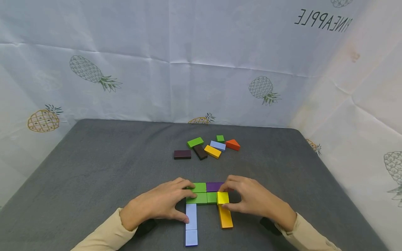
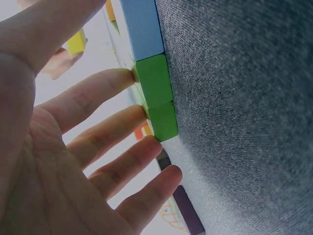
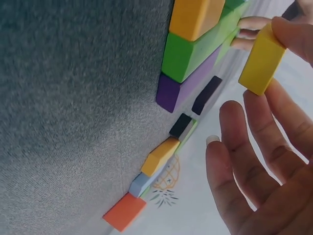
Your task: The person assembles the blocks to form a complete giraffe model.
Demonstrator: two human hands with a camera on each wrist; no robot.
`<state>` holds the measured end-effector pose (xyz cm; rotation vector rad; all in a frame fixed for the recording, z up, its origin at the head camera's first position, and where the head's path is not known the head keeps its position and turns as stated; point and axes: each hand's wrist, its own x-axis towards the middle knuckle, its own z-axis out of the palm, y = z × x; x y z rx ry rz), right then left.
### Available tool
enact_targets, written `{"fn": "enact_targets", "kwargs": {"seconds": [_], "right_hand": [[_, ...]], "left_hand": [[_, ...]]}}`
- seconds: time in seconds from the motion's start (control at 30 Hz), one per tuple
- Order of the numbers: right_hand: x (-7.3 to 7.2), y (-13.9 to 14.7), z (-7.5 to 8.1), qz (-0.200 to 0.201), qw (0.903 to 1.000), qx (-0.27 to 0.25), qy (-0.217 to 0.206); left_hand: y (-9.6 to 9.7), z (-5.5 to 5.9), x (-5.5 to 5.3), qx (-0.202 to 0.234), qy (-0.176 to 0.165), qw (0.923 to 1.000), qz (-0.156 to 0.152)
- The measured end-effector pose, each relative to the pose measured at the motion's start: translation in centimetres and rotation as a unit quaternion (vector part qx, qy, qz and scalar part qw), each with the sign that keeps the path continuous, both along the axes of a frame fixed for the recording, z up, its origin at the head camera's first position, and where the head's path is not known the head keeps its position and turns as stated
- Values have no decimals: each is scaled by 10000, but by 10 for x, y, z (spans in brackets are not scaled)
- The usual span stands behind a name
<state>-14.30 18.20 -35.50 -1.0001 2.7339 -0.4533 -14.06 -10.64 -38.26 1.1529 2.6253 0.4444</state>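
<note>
The head view looks ahead and down from farthest back, cloth (image 1: 188, 87) on top, table (image 1: 119, 167) below. Standing here, I see the left wrist view sits right by the left hand (image 2: 54, 152), tipped sideways, table at right. The right wrist view tips the other way, close to the right hand (image 3: 281, 193), table at left. Both wrist views catch the yellow block (image 3: 263, 61) up top.

Flipped "PINEAPPLE" txt (image 1: 323, 21) in dk ltrs, upper R of pale bkgd cloth (image 1: 207, 35).
</note>
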Motion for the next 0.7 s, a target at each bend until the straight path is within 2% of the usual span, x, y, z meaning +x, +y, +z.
{"fn": "enact_targets", "kwargs": {"seconds": [0.4, 0.7], "right_hand": [[19, 7, -2, 308, 9992, 70, -245], [27, 10, -4, 520, 9980, -33, -349]], "left_hand": [[0, 0, 0, 50, 6, 10000, -4], [1, 0, 0, 5, -56, 10000, 23]]}}
